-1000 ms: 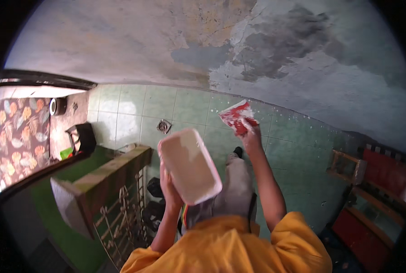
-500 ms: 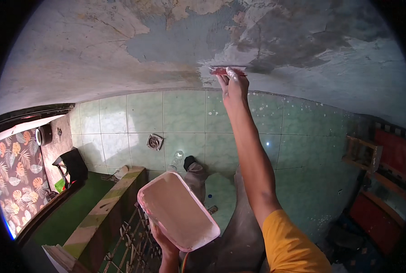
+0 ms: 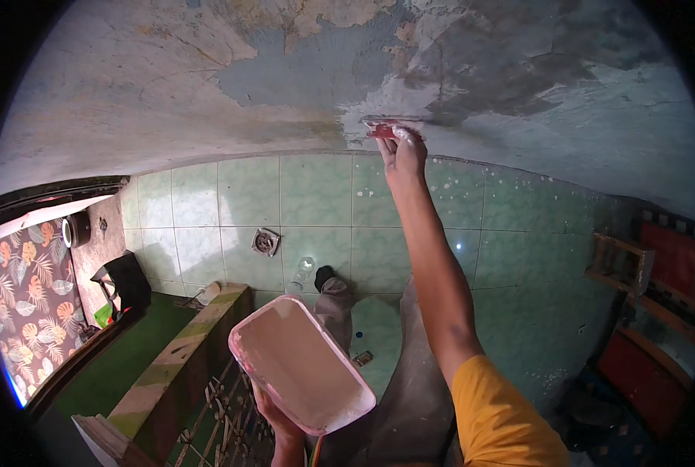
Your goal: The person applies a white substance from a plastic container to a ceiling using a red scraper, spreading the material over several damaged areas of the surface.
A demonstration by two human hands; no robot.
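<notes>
With my right hand (image 3: 402, 152) I grip a red scraper (image 3: 382, 128) smeared with white paste, its wide blade against the patched wall (image 3: 300, 70) low down, just above the tiled floor (image 3: 312, 191); some white paste coats my thumb. A pink-rimmed rectangular tub (image 3: 300, 362) of pale beige paste is held at its left side in my left hand (image 3: 273, 412), in front of my legs. The wall shows flaking paint, bluish-grey areas and dark grey patches around the blade.
A railing with grille (image 3: 207, 405) and ledge (image 3: 168, 350) runs at lower left, beside a black bag (image 3: 125, 280). A floor drain (image 3: 265, 241) and clear bottle (image 3: 304, 268) are on the tiles. A wooden frame (image 3: 620, 261) and red furniture (image 3: 643, 373) stand at right.
My right hand has moved the scraper up onto the wall, then slightly lower since half a second ago. The tub in my left hand has moved toward the lower left.
</notes>
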